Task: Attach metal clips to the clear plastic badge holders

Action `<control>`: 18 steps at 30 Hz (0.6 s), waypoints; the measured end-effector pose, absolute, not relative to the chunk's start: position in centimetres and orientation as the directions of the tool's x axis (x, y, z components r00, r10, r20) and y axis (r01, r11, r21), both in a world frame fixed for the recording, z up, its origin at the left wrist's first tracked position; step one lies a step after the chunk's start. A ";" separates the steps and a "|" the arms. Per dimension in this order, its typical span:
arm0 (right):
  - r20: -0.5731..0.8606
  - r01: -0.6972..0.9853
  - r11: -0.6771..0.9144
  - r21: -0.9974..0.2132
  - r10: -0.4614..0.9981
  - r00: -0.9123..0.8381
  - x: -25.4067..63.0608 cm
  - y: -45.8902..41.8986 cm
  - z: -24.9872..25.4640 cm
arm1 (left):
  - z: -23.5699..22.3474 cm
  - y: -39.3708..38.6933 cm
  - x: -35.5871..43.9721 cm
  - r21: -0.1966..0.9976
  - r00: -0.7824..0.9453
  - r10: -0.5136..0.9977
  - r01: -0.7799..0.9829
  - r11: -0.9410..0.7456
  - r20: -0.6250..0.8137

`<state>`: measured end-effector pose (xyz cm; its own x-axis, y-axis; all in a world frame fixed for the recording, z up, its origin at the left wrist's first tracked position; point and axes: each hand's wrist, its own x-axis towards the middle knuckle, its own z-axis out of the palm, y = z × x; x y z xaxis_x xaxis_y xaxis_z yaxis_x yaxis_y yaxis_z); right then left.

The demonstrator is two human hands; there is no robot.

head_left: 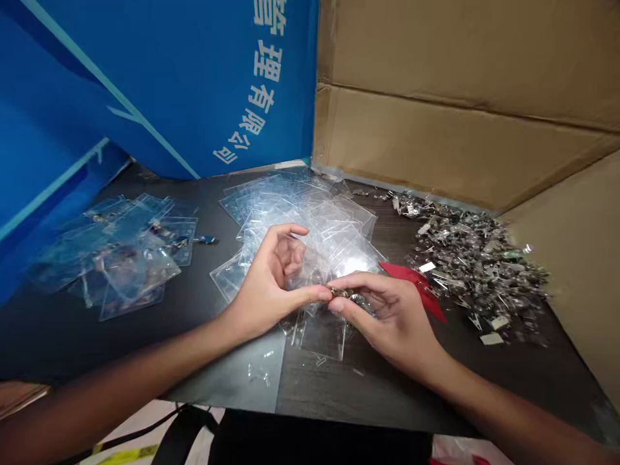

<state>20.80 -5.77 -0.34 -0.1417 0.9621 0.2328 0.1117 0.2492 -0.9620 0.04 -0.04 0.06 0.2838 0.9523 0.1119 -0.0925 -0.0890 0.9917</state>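
Observation:
A small metal badge clip (340, 292) is pinched between the thumb and forefinger of my right hand (394, 316), above the middle of the table. My left hand (271, 278) meets it from the other side, its thumb tip pressed on the clip. Its forefinger arches up and the other fingers are curled. A clear plastic badge sleeve (322, 336) shows just below the hands; whether it is joined to the clip I cannot tell. Behind the hands spreads a heap of clear sleeves (290, 200).
On the right lies a big pile of metal clips (475, 258), beside a red piece (421, 287). Sleeves with clips (130, 252) are heaped on the left. A blue panel (159, 77) and cardboard walls (460, 142) enclose the dark table (378, 394).

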 end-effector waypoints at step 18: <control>0.303 0.232 0.350 -0.908 0.929 -0.213 21.0 -5.5 0.2 | 0.6 -0.7 -0.2 0.995 0.365 0.927 0.013 -0.100 0.088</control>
<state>20.99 -5.49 0.23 -0.2134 0.9287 0.3033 0.2319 0.3497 -0.9077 -0.18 -0.70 0.60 0.3652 0.9267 0.0884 0.0135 -0.1002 0.9949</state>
